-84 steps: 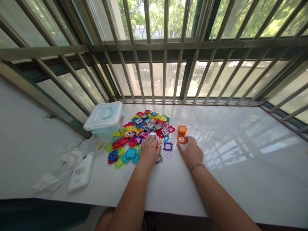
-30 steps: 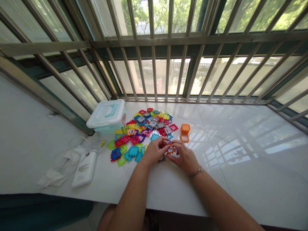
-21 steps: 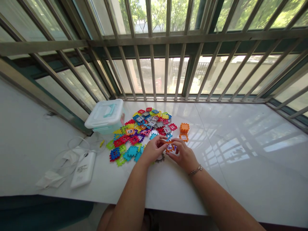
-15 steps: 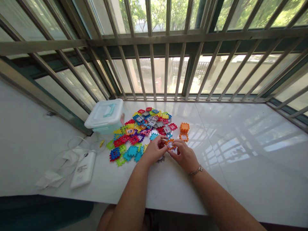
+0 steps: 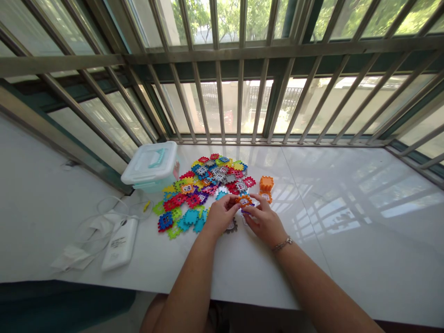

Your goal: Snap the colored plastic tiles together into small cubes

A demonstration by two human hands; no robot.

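Between my two hands is an orange building tile [image 5: 244,200] with a white window insert, tilted up off the table. My left hand [image 5: 223,213] pinches its left side with thumb and fingers. On the opposite side, my right hand [image 5: 264,219] has its fingers closed on the tile's edge. A bit of purple shows just under the orange tile; whether it is joined to it I cannot tell. A grey tile [image 5: 231,226] lies below my left hand, partly covered. Close beyond my right hand are a stacked orange block [image 5: 266,183] and an orange window tile [image 5: 266,197].
A heap of multicoloured notched tiles [image 5: 194,200] spreads left of my hands. Behind it stands a lidded plastic box [image 5: 151,167]. Further left lie a white power bank [image 5: 120,245], a looped cable and crumpled tissue [image 5: 73,257]. Metal window bars [image 5: 240,101] border the white table's back.
The orange tile has been raised and tipped between my hands, its window now facing me more. My right fingers have shifted along its edge, and more of the grey tile shows.
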